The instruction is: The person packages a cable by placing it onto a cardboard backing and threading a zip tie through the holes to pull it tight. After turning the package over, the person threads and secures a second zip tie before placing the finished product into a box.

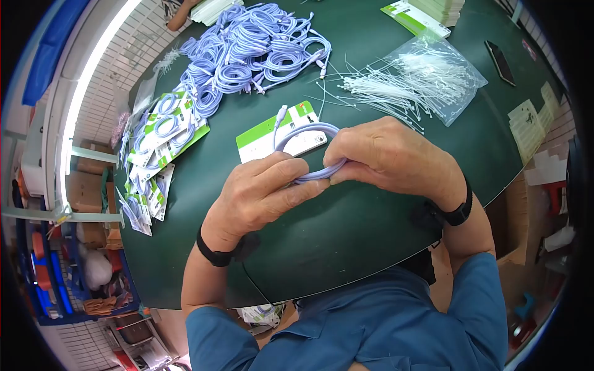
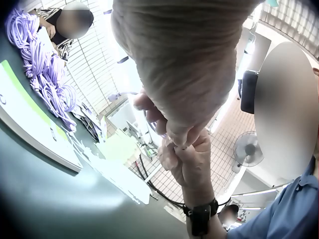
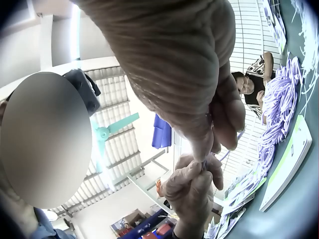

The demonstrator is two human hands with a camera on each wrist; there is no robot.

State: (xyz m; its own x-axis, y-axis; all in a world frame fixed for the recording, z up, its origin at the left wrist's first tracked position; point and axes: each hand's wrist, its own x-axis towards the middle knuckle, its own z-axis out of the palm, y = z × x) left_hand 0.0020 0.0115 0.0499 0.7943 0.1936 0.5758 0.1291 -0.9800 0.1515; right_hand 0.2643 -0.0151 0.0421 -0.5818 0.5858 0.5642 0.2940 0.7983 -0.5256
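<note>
Fingers [image 1: 288,169] of your left hand [image 1: 255,191] and right hand [image 1: 394,156] pinch the coiled lavender cable [image 1: 321,175] above the worktop [image 1: 346,238], inward from its near edge, likely so its coil stays bundled.

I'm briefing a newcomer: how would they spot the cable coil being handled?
On the dark green table, find the green-and-white card stack. By its near edge, left hand and right hand hold one lavender coil; the heaped coils and carded coils lie unheld.

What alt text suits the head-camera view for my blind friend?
A person's left hand and right hand hold a coiled lavender cable above a dark green table. Beyond lie heaped lavender cables and white zip ties.
</note>
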